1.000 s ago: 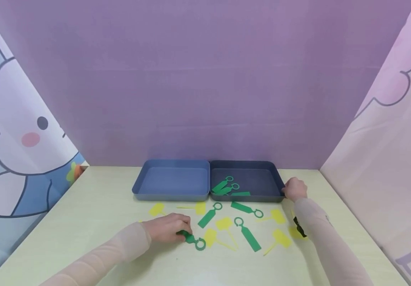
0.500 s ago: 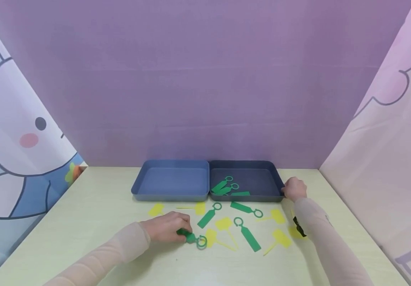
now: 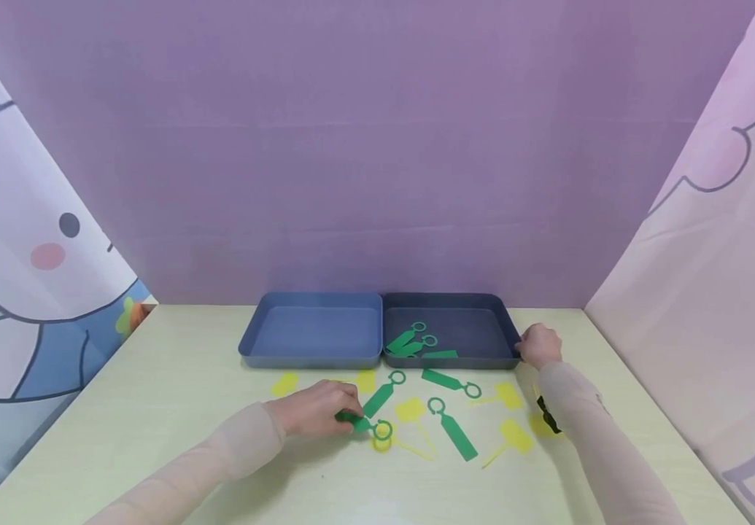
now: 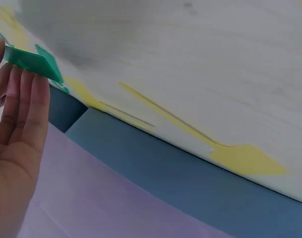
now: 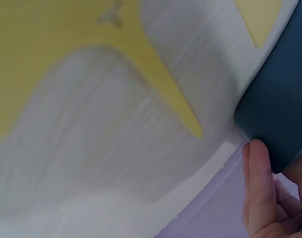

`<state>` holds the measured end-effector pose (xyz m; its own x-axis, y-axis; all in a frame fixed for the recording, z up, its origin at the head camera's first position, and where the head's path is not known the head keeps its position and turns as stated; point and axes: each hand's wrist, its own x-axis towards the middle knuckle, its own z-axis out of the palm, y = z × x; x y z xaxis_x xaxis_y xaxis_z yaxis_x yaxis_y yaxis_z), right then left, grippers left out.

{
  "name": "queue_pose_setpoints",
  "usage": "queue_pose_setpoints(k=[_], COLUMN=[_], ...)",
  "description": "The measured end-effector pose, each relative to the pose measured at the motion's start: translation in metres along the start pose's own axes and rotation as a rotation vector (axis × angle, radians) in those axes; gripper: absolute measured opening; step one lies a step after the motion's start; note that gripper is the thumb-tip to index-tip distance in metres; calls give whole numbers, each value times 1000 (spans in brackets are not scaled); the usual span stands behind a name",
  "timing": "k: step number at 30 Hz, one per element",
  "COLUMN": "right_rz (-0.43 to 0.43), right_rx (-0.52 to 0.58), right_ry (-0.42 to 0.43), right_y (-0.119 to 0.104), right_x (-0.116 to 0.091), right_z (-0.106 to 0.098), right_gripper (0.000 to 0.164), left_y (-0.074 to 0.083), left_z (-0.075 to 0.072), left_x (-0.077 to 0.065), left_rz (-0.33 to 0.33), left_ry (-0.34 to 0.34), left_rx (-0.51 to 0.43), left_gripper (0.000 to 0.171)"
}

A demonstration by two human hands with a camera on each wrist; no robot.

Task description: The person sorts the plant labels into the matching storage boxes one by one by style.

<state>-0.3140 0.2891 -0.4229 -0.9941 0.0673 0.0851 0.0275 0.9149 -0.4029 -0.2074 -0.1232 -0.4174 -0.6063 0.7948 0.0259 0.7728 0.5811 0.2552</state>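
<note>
Thumb and fingers of my left hand (image 3: 321, 410) pinch a green ring-ended plastic tag (image 3: 362, 425) over the front of the table. Its ring points right and overlaps a yellow tag in the head view. From the left wrist, the flat end of the green tag (image 4: 34, 64) shows between thumb and fingertips. My right hand (image 3: 540, 346) grips the near right corner of the dark tray (image 3: 469, 362); the right wrist view has its fingers (image 5: 260, 161) at the tray's corner. Several green tags (image 3: 402, 341) lie inside that tray.
A blue tray (image 3: 311, 362) stands against the dark one's left side. In front lie more green tags (image 3: 458, 435) and several yellow tags (image 3: 515, 436) with thin stems. A black item (image 3: 548, 414) shows beside the right sleeve. Behind the trays rises a purple backdrop (image 3: 377, 182).
My left hand has moved slightly right and away from me with the green tag, whose ring now sits farther right and higher. The right hand keeps its grip on the dark tray.
</note>
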Motion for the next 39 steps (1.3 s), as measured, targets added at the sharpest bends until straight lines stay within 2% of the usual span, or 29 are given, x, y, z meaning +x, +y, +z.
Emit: queue_pose_setpoints(k=[7, 17, 29, 39], right_rz=[-15, -5, 4, 16], right_rx=[-6, -9, -1, -3], right_ry=[15, 16, 11, -2], right_y=[0, -1, -4, 0], right_x=[1, 0, -1, 1], right_z=[-1, -3, -5, 1], right_gripper=[45, 44, 40, 40], left_y=[13, 29, 31, 29], left_z=[-11, -26, -35, -44], left_x=[19, 51, 92, 129], left_rz=[-7, -82, -162, -257], left_ry=[57, 90, 122, 102], left_rx=[26, -41, -80, -94], left_gripper=[19, 24, 25, 27])
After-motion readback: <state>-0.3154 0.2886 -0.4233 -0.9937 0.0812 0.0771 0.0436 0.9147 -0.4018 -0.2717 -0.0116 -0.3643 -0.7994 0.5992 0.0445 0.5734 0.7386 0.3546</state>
